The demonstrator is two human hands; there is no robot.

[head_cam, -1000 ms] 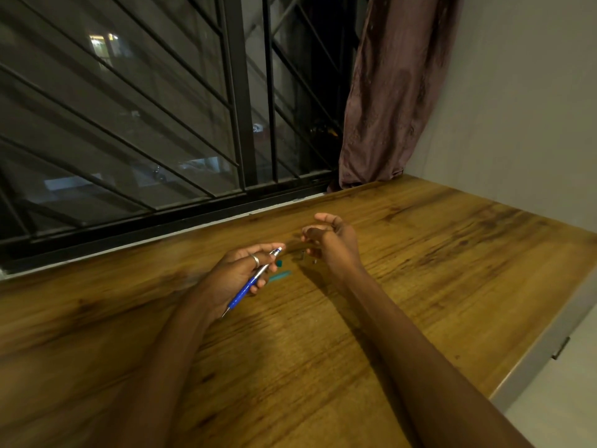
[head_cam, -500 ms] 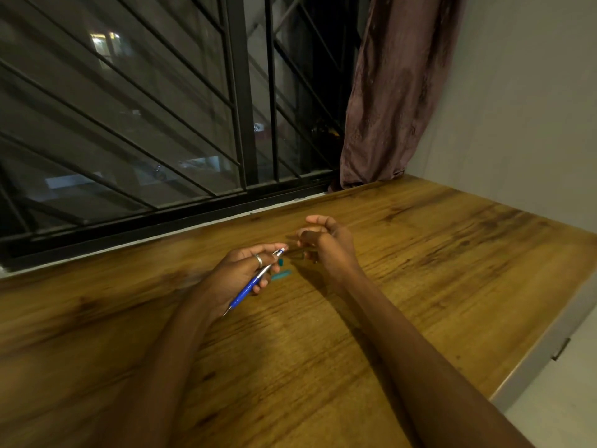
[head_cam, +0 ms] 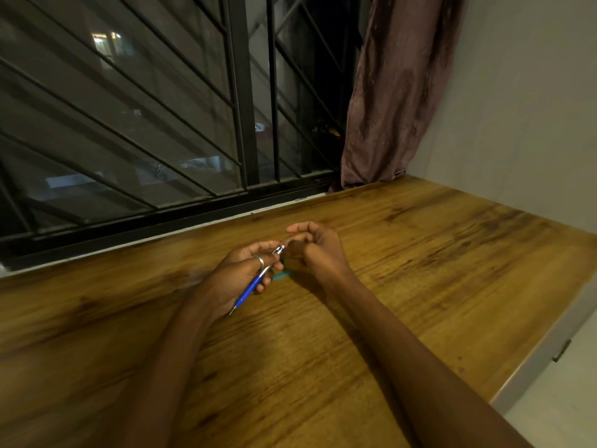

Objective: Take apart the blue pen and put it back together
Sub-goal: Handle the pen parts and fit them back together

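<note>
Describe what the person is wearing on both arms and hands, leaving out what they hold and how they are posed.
Both forearms are bare up to the edge of the picture: no sleeves, watch or bracelets show. The left hand wears one plain silver-coloured ring on a finger. The right hand shows no ring or other jewellery. No gloves on either hand.

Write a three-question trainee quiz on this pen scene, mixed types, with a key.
1. True or false: the blue pen lies flat on the wooden table.
2. Which hand grips the pen? A) left hand B) right hand
3. Fill in: the pen's thin tip points ___ the person.

Key: 1 false, it is held above the table. 2 A; the right hand's fingertips meet the pen's far end. 3 toward.
</note>
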